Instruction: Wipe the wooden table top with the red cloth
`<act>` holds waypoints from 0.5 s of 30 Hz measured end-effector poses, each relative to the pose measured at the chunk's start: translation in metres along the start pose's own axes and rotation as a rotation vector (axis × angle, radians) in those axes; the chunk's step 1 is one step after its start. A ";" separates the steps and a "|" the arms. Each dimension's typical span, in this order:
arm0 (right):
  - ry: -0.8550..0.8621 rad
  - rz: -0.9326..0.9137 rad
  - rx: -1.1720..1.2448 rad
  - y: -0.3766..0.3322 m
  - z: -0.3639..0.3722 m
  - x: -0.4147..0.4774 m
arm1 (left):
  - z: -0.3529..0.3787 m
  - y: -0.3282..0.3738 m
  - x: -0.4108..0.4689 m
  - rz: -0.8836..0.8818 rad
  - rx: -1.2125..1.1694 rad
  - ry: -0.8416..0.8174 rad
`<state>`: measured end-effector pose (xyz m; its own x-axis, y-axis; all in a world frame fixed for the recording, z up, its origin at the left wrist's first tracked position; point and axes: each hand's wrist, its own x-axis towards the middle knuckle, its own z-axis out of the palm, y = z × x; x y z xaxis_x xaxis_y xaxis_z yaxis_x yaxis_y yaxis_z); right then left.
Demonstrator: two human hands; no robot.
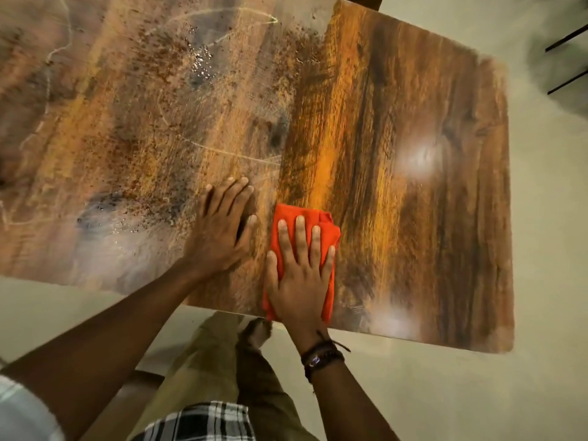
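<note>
The wooden table top (413, 192) fills most of the head view. Its left half is covered with brown specks, pale smears and wet patches (152, 100); its right half shows clean grain. A folded red cloth (310, 218) lies near the table's front edge. My right hand (300, 275) presses flat on the cloth with fingers spread and straight. My left hand (222, 224) rests flat on the bare wood just left of the cloth, fingers straight.
The table's front edge (397, 337) runs just below my right wrist, with pale floor (445, 393) beyond it. Dark thin rods (566, 62) stand on the floor at the far right. My legs and a checked shirt hem (203, 418) are below the edge.
</note>
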<state>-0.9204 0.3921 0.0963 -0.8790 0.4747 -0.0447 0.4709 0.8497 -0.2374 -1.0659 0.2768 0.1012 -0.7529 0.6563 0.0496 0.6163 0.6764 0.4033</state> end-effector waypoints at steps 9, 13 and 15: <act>-0.038 0.331 0.004 0.095 -0.036 -0.011 | 0.005 0.001 0.003 -0.002 0.025 -0.025; -0.038 0.376 0.013 0.055 -0.027 -0.017 | 0.008 0.000 0.002 0.006 0.019 -0.012; -0.046 0.307 0.017 0.025 -0.017 -0.029 | 0.008 0.000 0.002 0.004 0.006 0.001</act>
<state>-0.8820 0.4036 0.1078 -0.6984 0.6973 -0.1610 0.7141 0.6639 -0.2222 -1.0661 0.2809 0.0936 -0.7508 0.6585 0.0517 0.6202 0.6760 0.3979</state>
